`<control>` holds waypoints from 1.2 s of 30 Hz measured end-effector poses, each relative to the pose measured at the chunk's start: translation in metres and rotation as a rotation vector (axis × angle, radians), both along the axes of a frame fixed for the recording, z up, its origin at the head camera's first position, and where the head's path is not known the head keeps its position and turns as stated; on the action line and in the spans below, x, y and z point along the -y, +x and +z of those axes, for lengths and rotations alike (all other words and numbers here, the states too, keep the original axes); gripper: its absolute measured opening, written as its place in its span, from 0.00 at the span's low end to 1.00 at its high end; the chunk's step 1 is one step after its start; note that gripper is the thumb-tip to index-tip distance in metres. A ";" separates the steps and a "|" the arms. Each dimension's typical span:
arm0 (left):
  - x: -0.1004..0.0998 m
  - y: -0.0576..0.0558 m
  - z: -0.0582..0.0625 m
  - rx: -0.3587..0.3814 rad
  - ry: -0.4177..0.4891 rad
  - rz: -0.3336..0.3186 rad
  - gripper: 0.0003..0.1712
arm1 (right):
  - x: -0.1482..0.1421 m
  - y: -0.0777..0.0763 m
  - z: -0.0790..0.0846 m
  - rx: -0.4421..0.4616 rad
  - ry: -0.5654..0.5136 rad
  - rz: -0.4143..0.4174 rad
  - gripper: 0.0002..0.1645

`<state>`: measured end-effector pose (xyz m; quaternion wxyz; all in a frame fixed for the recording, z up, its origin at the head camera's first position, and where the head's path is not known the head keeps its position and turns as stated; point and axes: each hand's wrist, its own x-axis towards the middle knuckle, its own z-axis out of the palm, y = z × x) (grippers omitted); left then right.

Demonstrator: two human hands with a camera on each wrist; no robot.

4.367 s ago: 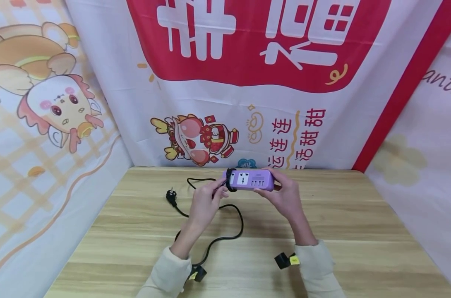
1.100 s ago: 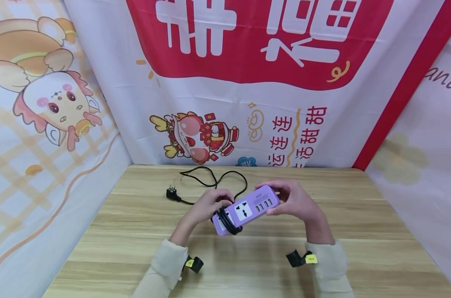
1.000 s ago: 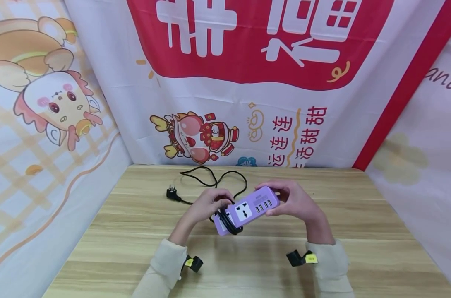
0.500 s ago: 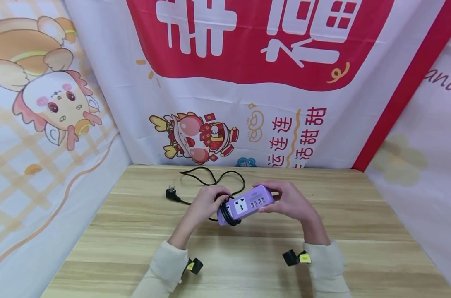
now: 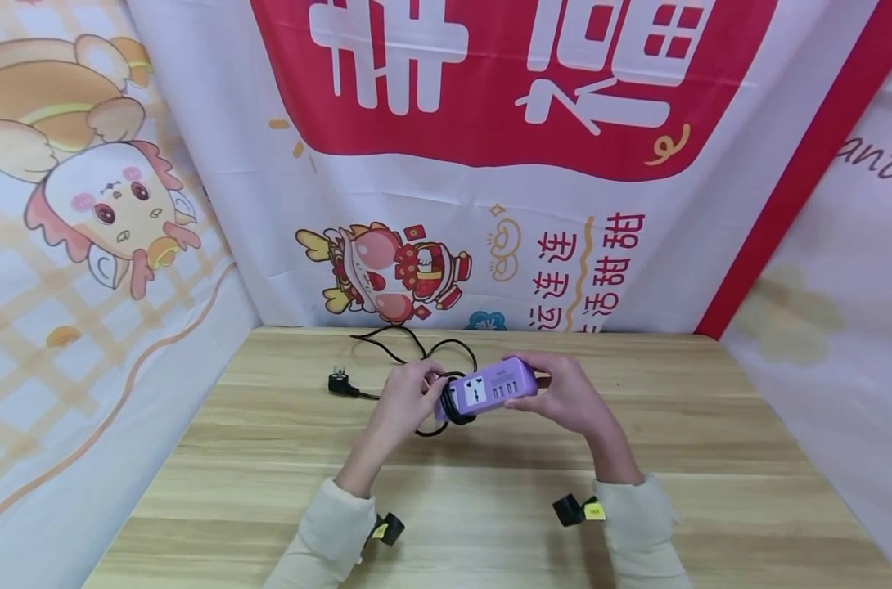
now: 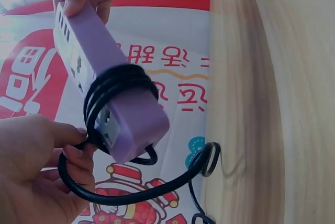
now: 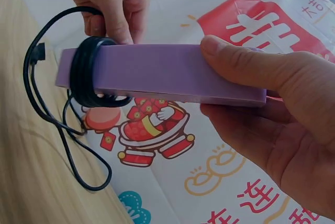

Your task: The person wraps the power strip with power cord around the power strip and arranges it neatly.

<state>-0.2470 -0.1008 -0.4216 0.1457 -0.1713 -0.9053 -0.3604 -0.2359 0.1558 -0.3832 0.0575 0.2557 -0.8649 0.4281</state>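
A purple power strip (image 5: 499, 384) with white sockets and several USB ports is held up above the table, tilted with its left end lower. Its black cord (image 6: 118, 85) is wound in several turns around the left end. My right hand (image 5: 564, 393) grips the strip's right end, thumb on one side and fingers on the other, as the right wrist view shows. At the other end my left hand (image 5: 405, 401) pinches the cord (image 7: 39, 98) beside the wound turns. The unwound length loops down onto the table, ending in a black plug (image 5: 339, 382) at the left.
The wooden table (image 5: 637, 458) backs onto a white and red printed cloth (image 5: 431, 188). More printed cloth (image 5: 122, 343) hangs along the left side, and a pale one (image 5: 822, 327) along the right. Black wrist-worn devices (image 5: 569, 510) sit at both cuffs.
Several cord turns now wrap the strip, more than in the earliest frame. Over the last second the strip has moved slightly up and away and levelled a little; the slack cord has shifted left.
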 end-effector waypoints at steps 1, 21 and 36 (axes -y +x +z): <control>0.000 0.000 0.000 -0.003 0.005 0.004 0.05 | 0.000 0.000 0.000 -0.005 0.004 -0.019 0.37; -0.013 0.010 0.002 0.003 0.211 -0.103 0.10 | 0.002 -0.008 -0.012 -0.160 -0.076 -0.198 0.35; -0.015 0.010 0.001 0.150 0.264 -0.223 0.15 | 0.002 -0.009 -0.011 -0.157 -0.325 -0.291 0.36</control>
